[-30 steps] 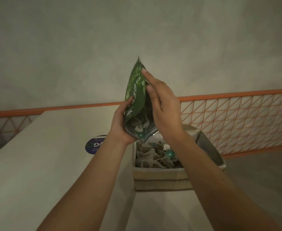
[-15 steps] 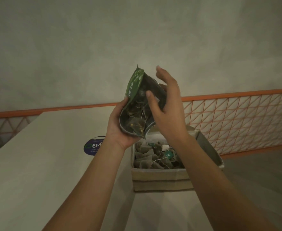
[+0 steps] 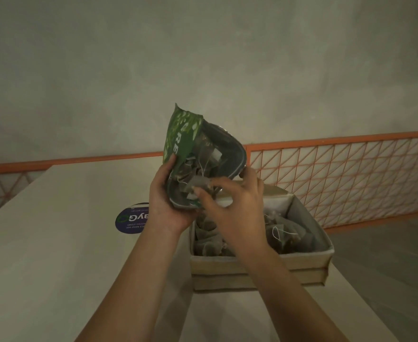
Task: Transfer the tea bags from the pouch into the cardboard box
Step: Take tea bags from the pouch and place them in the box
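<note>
pouch (image 3: 182, 141) mouth now open, right hand (image 3: 235, 211) perhaps reaching in

We see the left hand (image 3: 171, 206) gripping the green pouch (image 3: 190, 154) from its left side, mouth tilted toward us and held above the near-left corner of the box (image 3: 259, 267). The right hand (image 3: 237, 208) reaches into the pouch mouth, its fingers (image 3: 203, 193) pinching a tea bag (image 3: 198, 182) among others still inside. The box sits on the pale desk (image 3: 55, 255) and holds a heap of tea bags (image 3: 289, 235). A round blue sticker (image 3: 131, 219) lies on the desk left of the box. An orange mesh railing (image 3: 338, 174) runs behind.
</note>
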